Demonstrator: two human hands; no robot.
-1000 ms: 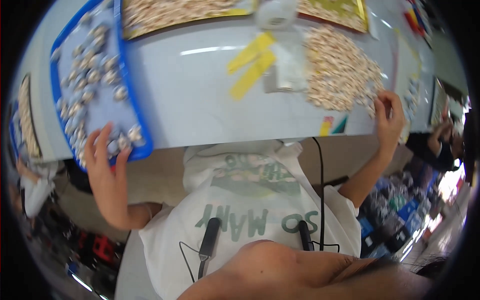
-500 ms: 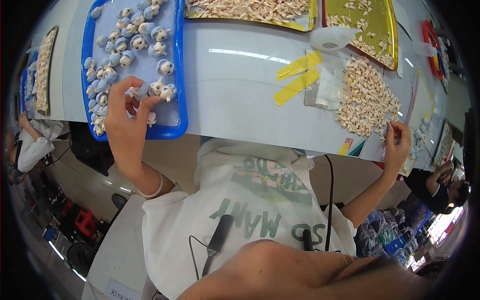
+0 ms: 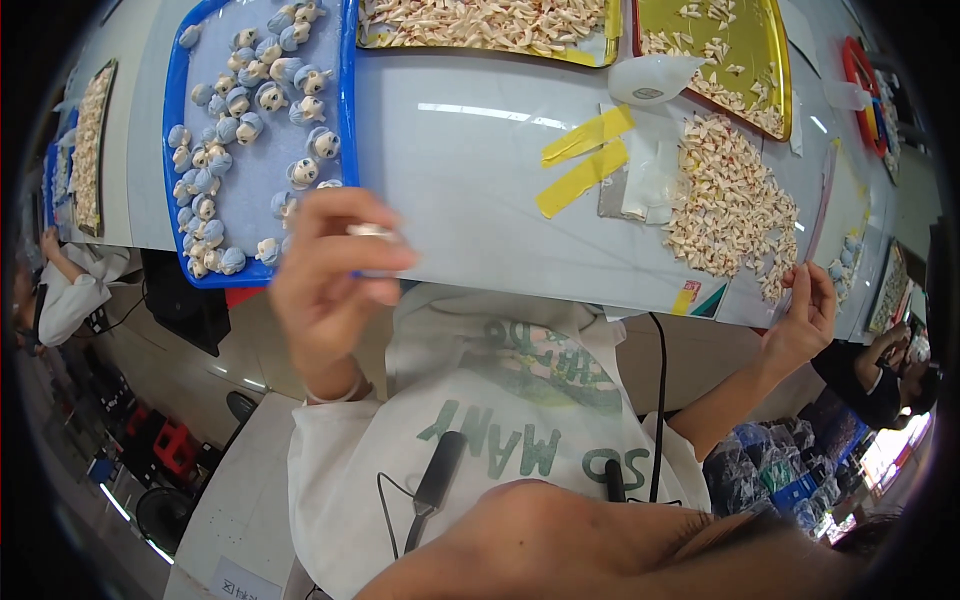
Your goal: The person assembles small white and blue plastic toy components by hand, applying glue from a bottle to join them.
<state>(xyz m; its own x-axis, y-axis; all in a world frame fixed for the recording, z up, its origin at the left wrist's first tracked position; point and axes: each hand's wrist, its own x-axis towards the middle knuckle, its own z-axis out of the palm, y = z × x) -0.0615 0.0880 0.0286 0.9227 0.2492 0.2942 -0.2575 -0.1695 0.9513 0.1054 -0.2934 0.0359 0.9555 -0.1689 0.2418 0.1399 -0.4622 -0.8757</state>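
My left hand (image 3: 340,270) is closed and blurred by motion, just off the near right corner of the blue tray (image 3: 349,110). Between its fingers is a small doll head (image 3: 372,231), of which only a pale part shows. More small doll heads (image 3: 271,96) with light blue hair and pale faces lie loose in the tray. At the right, my right hand (image 3: 808,305) has thumb and fingers pinched together beside the near edge of a heap of small cream-coloured pieces (image 3: 730,200). What it pinches, if anything, I cannot make out.
Two gold-coloured trays (image 3: 780,60) with similar cream pieces stand at the back. Close by are a white squeeze bottle (image 3: 652,80), yellow tape strips (image 3: 585,180) and a white wad (image 3: 650,185). A black cable (image 3: 660,400) hangs at the table's front edge. Other people sit at both sides.
My left hand has lifted from the tray and moved right and nearer to me with a doll head. My right hand has shifted slightly right and nearer to me.
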